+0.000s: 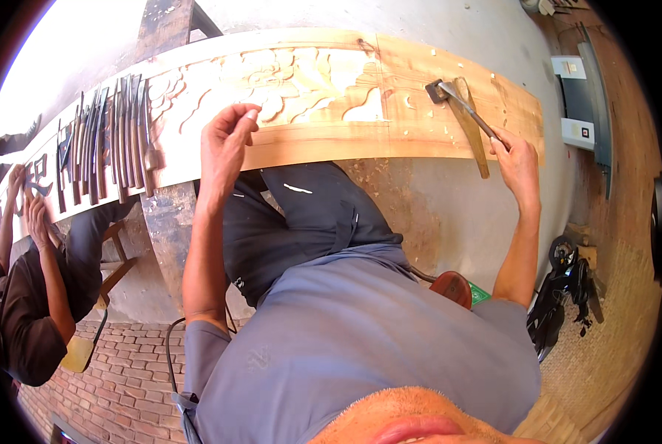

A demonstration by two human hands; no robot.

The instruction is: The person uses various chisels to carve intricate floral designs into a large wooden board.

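My right hand (518, 166) is closed around the end of the handle of a hammer (470, 108) with a dark blocky head. The hammer's head is over the right part of a long pale wooden board (316, 140) carved with leaves and flowers. A flat, tapering brown wooden piece (469, 129) lies crosswise under the handle, its narrow end past the board's near edge. My left hand (229, 140) is over the carved part with its fingers curled and thumb pressed to the forefinger. Whatever they may hold is hidden.
A row of several carving chisels (120, 137) lies across the board to the left. Wood chips (409, 102) are scattered on its right part. At the far left another person's hands (36, 218) are at the board. A wooden trestle (164, 237) supports it.
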